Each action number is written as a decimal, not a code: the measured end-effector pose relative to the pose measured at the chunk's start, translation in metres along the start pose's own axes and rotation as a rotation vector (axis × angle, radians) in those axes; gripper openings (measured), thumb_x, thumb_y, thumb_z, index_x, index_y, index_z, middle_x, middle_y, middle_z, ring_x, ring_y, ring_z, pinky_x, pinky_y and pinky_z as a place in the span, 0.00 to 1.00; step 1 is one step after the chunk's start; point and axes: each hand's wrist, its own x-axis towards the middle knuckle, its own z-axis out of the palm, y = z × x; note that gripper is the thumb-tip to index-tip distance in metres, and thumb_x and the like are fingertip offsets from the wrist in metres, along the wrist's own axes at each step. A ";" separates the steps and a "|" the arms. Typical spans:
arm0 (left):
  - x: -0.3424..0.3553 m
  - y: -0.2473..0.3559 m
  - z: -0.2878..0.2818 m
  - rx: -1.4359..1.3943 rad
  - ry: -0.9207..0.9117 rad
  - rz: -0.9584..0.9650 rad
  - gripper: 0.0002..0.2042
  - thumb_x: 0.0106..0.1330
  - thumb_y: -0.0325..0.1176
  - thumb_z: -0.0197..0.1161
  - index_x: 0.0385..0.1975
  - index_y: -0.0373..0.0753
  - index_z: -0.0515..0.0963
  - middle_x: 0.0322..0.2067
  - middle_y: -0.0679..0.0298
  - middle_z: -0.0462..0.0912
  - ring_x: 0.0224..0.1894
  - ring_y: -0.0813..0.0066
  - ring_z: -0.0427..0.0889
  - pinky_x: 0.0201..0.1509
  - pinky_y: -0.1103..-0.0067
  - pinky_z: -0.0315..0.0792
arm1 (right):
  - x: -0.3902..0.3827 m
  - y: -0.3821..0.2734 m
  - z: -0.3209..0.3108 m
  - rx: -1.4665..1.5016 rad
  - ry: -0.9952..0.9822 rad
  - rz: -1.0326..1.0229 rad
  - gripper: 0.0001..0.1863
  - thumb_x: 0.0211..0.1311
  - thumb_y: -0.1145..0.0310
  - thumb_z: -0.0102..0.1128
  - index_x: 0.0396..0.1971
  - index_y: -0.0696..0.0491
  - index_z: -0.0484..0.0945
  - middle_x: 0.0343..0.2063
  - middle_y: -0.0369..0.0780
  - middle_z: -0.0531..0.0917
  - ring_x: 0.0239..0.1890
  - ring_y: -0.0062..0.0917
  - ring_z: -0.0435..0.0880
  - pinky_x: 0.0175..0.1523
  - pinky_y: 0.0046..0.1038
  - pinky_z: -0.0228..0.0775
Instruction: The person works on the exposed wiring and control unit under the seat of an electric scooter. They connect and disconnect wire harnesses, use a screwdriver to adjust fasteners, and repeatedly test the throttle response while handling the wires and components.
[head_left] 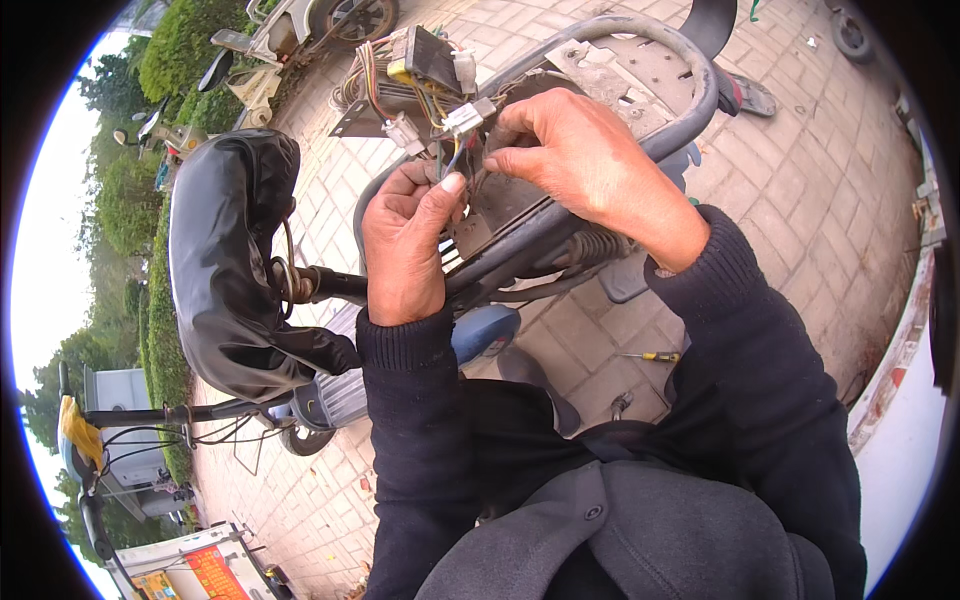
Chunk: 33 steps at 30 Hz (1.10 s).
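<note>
Above the bare frame of an electric scooter (520, 235), my left hand (408, 250) pinches thin wires (458, 158) between thumb and fingers. Close beside it, my right hand (590, 165) has its thumb and forefinger drawn together; what lies between them is too small to make out. Just past my fingertips are white plug connectors (468, 116) on coloured leads, and another white connector (404, 133) hangs to the left. Behind them sits a black box with a yellow edge (424, 62), beside a finned metal unit (375, 105).
A black padded seat (225, 265) stands up at the left. A curved grab rail (690, 75) rings the rear of the scooter. On the paving lie a screwdriver with a yellow handle (660, 356) and a small metal tool (621, 404). Other scooters (300, 35) are parked beyond.
</note>
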 end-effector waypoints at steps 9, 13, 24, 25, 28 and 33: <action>0.002 -0.003 -0.005 -0.119 0.006 -0.020 0.08 0.70 0.28 0.66 0.42 0.31 0.77 0.29 0.66 0.77 0.34 0.78 0.73 0.46 0.78 0.68 | 0.008 -0.005 0.012 -0.138 0.091 0.011 0.14 0.58 0.60 0.69 0.28 0.57 0.84 0.26 0.48 0.86 0.36 0.47 0.87 0.43 0.47 0.78; 0.003 -0.004 -0.005 -0.165 0.052 -0.036 0.09 0.70 0.29 0.68 0.42 0.31 0.77 0.28 0.67 0.76 0.35 0.77 0.73 0.46 0.78 0.67 | 0.006 0.000 0.011 -0.214 0.118 0.007 0.13 0.54 0.63 0.69 0.30 0.58 0.84 0.32 0.50 0.86 0.43 0.47 0.86 0.47 0.48 0.76; 0.005 -0.002 -0.003 -0.102 -0.005 -0.007 0.09 0.72 0.31 0.68 0.41 0.32 0.77 0.30 0.66 0.77 0.35 0.78 0.74 0.46 0.79 0.68 | 0.019 0.014 0.016 0.152 -0.100 0.085 0.17 0.59 0.55 0.68 0.35 0.56 0.86 0.33 0.51 0.87 0.43 0.48 0.87 0.50 0.44 0.76; 0.005 -0.002 -0.002 -0.102 -0.005 -0.005 0.09 0.72 0.31 0.68 0.41 0.33 0.77 0.30 0.66 0.77 0.35 0.78 0.74 0.46 0.79 0.68 | 0.019 0.013 0.016 0.173 -0.130 0.128 0.17 0.59 0.55 0.68 0.36 0.56 0.87 0.33 0.51 0.87 0.43 0.48 0.87 0.50 0.44 0.77; 0.005 -0.003 -0.002 -0.098 -0.002 -0.011 0.09 0.72 0.31 0.68 0.42 0.33 0.77 0.30 0.66 0.77 0.35 0.78 0.75 0.45 0.79 0.68 | 0.019 0.005 0.018 0.122 -0.098 0.176 0.18 0.59 0.54 0.68 0.37 0.55 0.87 0.35 0.51 0.88 0.43 0.47 0.88 0.49 0.44 0.78; 0.007 -0.004 -0.004 -0.118 0.007 -0.034 0.09 0.71 0.32 0.68 0.41 0.33 0.77 0.29 0.67 0.77 0.35 0.77 0.76 0.45 0.79 0.69 | 0.015 -0.011 0.014 -0.074 -0.061 0.236 0.18 0.56 0.54 0.70 0.36 0.54 0.88 0.35 0.50 0.88 0.42 0.47 0.88 0.47 0.45 0.79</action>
